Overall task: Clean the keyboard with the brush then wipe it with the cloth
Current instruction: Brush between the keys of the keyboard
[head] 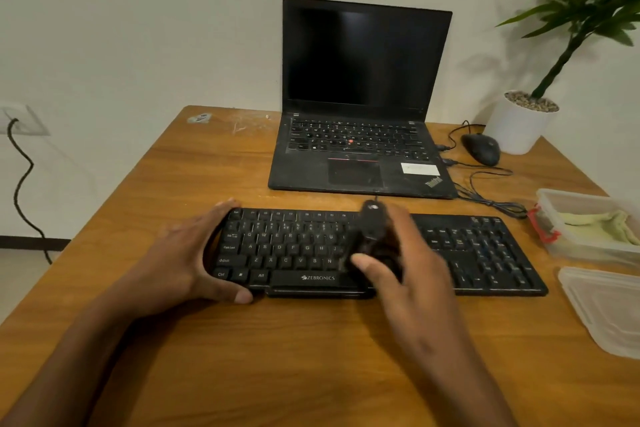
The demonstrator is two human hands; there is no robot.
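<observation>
Brushing step: your right hand point(408, 263) grips the brush point(370, 229) at mid-frame over the keyboard point(485, 253), while your left hand point(187, 253) clasps its left end. Next, sweep rightward; the cloth point(599, 224) waits at right.

This looks like a plain home or small-office desk corner. A wooden table point(207, 374) stands against a bare white wall point(138, 28), bearing an open laptop point(360, 149), a separate keyboard point(485, 253) and a wired mouse point(481, 148). A potted plant point(519, 121) sits at the far right, and a wall socket point(20, 120) holds a plugged cable.
</observation>
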